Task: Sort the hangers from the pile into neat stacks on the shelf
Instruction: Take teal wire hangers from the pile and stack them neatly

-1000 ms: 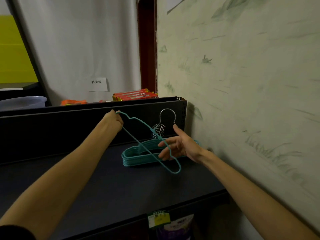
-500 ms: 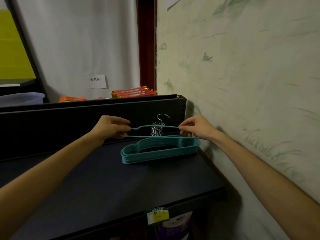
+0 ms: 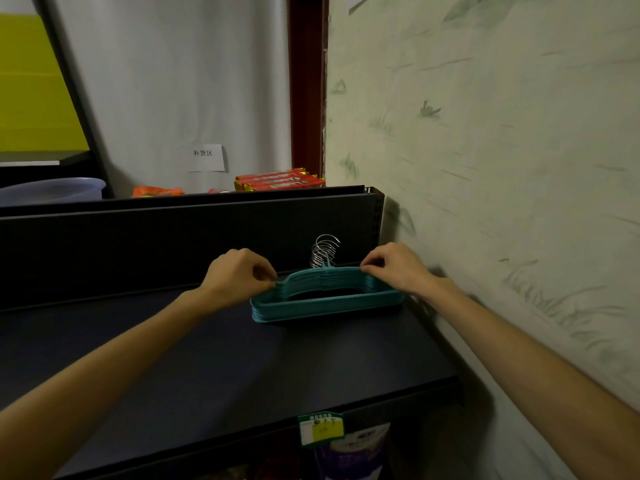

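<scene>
The dark shelf runs out in front of me, its back panel upright behind and the painted wall close on my right. Toward the shelf's right end, near that wall, lies the stack of teal hangers, flat, its long axis running left to right across me, parallel to the back panel. The silver hooks bunch together at the middle and point up and away from me, toward the panel. My left hand is at the stack's left shoulder and my right hand at its right shoulder, equally near. Both sets of fingers are curled and pinching the top hanger by its upper edge at either end. I judge it wants lowering straight down, squared to those beneath.
</scene>
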`<control>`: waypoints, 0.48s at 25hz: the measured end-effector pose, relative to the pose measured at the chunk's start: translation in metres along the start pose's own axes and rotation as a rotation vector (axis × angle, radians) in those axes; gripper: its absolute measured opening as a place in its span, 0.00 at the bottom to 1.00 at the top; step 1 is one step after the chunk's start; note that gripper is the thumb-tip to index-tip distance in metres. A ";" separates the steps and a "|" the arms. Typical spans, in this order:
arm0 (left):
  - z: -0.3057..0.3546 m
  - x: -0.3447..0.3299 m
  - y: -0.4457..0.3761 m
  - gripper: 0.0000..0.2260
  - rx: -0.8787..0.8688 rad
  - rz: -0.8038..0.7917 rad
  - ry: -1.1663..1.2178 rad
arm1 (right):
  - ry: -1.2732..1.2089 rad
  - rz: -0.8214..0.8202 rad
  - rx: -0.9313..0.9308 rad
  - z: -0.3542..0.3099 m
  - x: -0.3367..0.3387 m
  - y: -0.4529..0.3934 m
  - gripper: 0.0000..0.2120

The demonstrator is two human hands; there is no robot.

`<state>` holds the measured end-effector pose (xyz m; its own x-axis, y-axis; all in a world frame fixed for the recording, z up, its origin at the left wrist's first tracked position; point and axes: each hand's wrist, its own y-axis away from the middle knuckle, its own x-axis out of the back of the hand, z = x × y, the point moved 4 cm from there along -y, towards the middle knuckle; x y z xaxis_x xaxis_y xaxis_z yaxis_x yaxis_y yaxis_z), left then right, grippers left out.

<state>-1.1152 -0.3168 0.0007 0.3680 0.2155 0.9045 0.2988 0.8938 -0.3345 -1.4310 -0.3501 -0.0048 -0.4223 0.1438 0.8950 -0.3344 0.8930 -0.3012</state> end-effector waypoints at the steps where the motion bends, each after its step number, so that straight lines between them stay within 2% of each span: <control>1: 0.000 0.000 -0.002 0.04 0.005 0.003 0.001 | -0.008 0.002 0.001 0.000 0.000 0.000 0.09; 7: 0.000 -0.007 -0.010 0.05 0.025 -0.059 -0.051 | -0.008 -0.026 0.007 0.001 -0.003 -0.007 0.09; 12: 0.000 -0.011 -0.013 0.06 0.010 -0.104 -0.072 | 0.104 -0.104 0.016 0.001 -0.005 -0.010 0.12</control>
<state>-1.1229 -0.3310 -0.0044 0.2715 0.1488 0.9509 0.3230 0.9166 -0.2356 -1.4269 -0.3603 -0.0063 -0.2960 0.0951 0.9504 -0.3852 0.8987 -0.2099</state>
